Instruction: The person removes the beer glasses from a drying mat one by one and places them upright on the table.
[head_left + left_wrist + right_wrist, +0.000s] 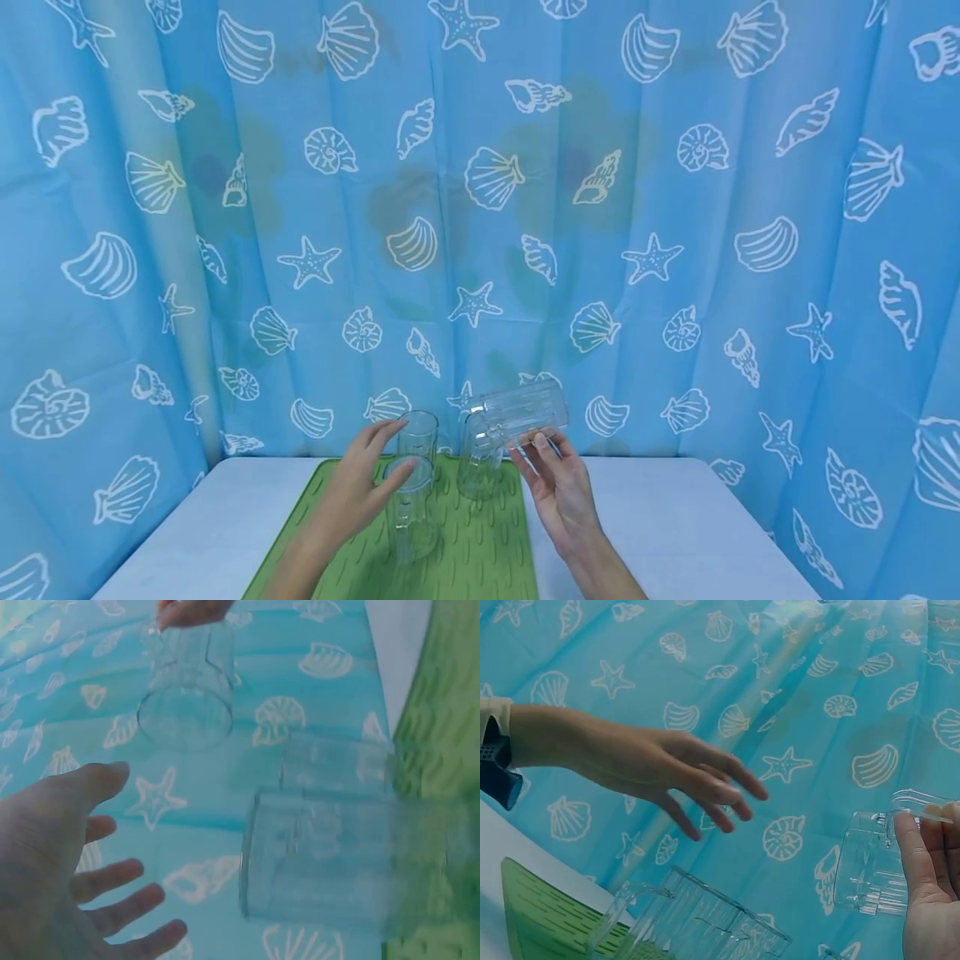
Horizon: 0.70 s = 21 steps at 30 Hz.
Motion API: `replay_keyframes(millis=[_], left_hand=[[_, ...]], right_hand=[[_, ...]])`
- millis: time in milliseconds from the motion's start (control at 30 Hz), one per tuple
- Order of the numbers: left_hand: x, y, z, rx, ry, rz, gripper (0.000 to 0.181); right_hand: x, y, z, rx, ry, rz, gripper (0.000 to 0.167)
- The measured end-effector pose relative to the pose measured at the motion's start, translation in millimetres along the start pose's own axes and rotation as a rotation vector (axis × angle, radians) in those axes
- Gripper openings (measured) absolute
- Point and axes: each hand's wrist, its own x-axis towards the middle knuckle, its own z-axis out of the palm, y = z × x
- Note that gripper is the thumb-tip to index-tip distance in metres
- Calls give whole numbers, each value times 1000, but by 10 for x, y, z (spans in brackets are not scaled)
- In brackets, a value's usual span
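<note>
My right hand (566, 500) grips a clear glass mug (525, 408) by its handle side. It is tilted nearly onto its side, raised above the mat's right back part. In the right wrist view, the fingers (915, 855) curl at the handle of this mug (868, 862). My left hand (352, 487) hovers with fingers spread and holds nothing. Beside it stand a front glass mug (414, 521) and a back glass (420, 429), upright; the left wrist view shows the hand (52, 855) apart from them. Another glass mug (477, 471) stands below the held one.
A green ridged mat (480, 550) lies on a white table (652, 525). Behind the table hangs a blue curtain (480, 275) with white shell and starfish prints. The standing glasses are close together on the mat.
</note>
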Motion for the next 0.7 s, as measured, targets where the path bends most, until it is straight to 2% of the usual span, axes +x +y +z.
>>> replay_keyframes(millis=[167, 333, 500, 700], left_hand=[[142, 112, 161, -117, 25, -13, 58], [263, 223, 326, -261, 9, -57, 59], [339, 307, 496, -374, -14, -111, 61], [405, 382, 634, -485, -31, -167, 64]], right_hand=[[-4, 12, 11, 16, 9, 4, 3], [-11, 23, 16, 20, 5, -4, 3], [-25, 26, 25, 4, -14, -2, 3], [-36, 25, 42, 13, -30, 2, 4]])
